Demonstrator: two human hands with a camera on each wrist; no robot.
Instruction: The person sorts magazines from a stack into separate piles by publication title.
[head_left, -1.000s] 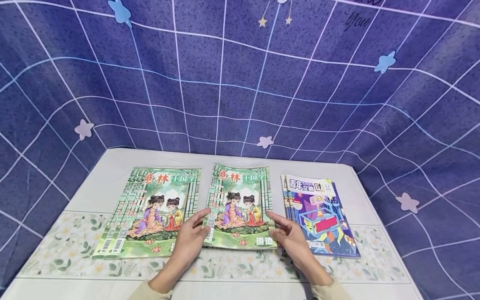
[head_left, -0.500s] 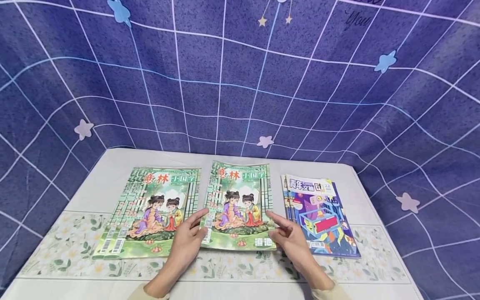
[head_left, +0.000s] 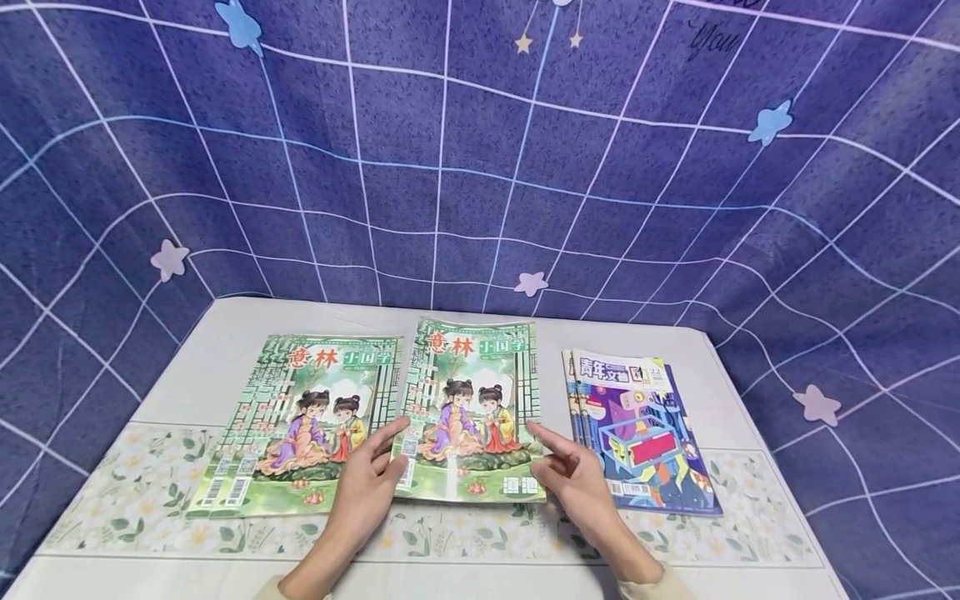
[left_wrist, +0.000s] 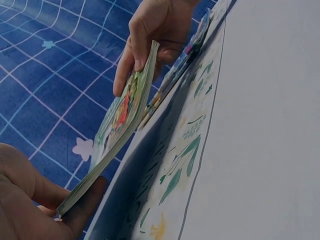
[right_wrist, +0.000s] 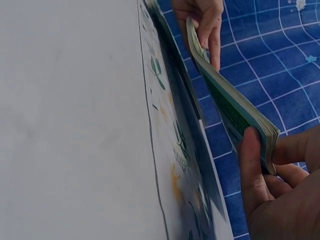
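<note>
Both hands grip a green magazine with two cartoon children on its cover, raised above the table. My left hand pinches its left edge, thumb on one face and fingers on the other. On the opposite edge, my right hand does the same. The wrist views show the magazine bowed between the hands and apart from the tabletop. Left of it lie overlapping magazines with the same green cover. To the right is a small pile of magazines, topped by a purple one.
The white table carries a band of floral print across its front half. A blue cloth with a grid and star pattern hangs behind it and at both sides.
The held magazine has shifted slightly to the left and up in the head view, with both hands moving along. The magazines on the table have stayed put.
</note>
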